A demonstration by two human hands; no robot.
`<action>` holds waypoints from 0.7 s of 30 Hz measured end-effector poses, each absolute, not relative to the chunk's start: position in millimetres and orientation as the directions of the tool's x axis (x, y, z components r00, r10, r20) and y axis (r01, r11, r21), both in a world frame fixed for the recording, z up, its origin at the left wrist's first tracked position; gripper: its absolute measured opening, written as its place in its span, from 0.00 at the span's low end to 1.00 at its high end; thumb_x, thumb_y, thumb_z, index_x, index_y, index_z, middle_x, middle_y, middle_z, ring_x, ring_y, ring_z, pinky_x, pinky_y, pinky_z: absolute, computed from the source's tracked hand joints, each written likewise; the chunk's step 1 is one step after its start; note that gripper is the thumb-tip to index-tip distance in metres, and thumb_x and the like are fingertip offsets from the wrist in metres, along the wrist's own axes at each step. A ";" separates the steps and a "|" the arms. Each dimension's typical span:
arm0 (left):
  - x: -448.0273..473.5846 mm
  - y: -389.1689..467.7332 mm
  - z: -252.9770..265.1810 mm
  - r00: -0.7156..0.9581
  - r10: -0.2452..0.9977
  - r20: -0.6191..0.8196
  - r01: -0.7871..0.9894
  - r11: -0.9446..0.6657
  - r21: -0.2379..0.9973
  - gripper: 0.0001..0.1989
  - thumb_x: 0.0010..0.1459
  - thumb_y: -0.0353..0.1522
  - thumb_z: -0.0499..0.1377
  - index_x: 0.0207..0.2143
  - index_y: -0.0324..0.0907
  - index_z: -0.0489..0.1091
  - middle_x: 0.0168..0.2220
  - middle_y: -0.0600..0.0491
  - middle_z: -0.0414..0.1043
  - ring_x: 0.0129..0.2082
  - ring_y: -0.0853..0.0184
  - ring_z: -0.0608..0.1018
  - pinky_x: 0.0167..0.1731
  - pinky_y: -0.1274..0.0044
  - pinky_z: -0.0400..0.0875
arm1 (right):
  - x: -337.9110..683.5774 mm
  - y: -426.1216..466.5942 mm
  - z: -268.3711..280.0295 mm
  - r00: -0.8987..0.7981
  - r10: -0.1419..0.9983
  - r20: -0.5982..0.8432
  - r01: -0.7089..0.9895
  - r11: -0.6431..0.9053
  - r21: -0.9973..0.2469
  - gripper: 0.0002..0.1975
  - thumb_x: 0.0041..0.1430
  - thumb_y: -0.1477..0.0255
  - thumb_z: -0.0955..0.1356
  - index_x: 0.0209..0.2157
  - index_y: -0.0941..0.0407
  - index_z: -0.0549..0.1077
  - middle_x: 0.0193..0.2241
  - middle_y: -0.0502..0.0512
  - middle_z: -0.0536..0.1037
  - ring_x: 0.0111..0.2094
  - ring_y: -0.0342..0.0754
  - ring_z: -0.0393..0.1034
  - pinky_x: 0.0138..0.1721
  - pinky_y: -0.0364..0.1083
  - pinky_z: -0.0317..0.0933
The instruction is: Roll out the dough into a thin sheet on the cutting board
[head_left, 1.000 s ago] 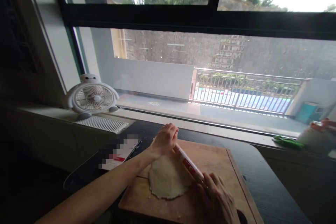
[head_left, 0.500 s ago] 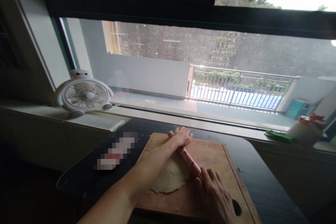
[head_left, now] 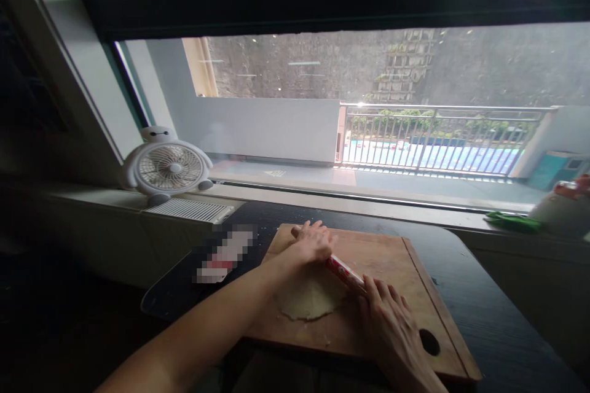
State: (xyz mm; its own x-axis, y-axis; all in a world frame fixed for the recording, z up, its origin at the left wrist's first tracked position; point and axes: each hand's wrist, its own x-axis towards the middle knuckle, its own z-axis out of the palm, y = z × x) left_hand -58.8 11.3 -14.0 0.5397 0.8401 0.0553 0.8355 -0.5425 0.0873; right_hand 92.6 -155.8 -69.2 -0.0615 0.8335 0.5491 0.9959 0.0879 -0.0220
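A rolling pin (head_left: pixel 346 275) with a red and white label lies slantwise across the wooden cutting board (head_left: pixel 378 258). Beneath it and to its left is a flat, thin sheet of dough (head_left: pixel 310 302) with a ragged near edge, partly covered by my left forearm. My left hand (head_left: pixel 317 239) rests over the pin's far end, fingers curled on it, a bit of the handle poking out on the left. Over the near end lies my right hand (head_left: pixel 387 313), its fingers bent across the pin and its palm close to the board.
The board sits on a dark table (head_left: pixel 479 295). A blurred-out packet (head_left: pixel 225 255) lies on the table to the left. On the sill stand a white fan (head_left: pixel 170 167), a green cloth (head_left: pixel 512 221) and a pale rounded container (head_left: pixel 562 212) below the window.
The view has shifted slightly, tilting the scene. The rolling pin has turned about its length, showing a different part of its label. Both hands stay on it.
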 end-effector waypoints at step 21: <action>-78.0 -4.9 -16.3 0.584 0.804 0.108 0.810 -0.587 -0.008 0.24 0.62 0.37 0.38 0.53 0.40 0.63 0.58 0.45 0.58 0.61 0.57 0.53 0.58 0.60 0.41 | 71.6 -188.4 -50.7 -0.119 0.825 0.553 0.986 0.164 -0.032 0.18 0.59 0.73 0.62 0.52 0.55 0.64 0.50 0.60 0.67 0.49 0.53 0.63 0.49 0.53 0.60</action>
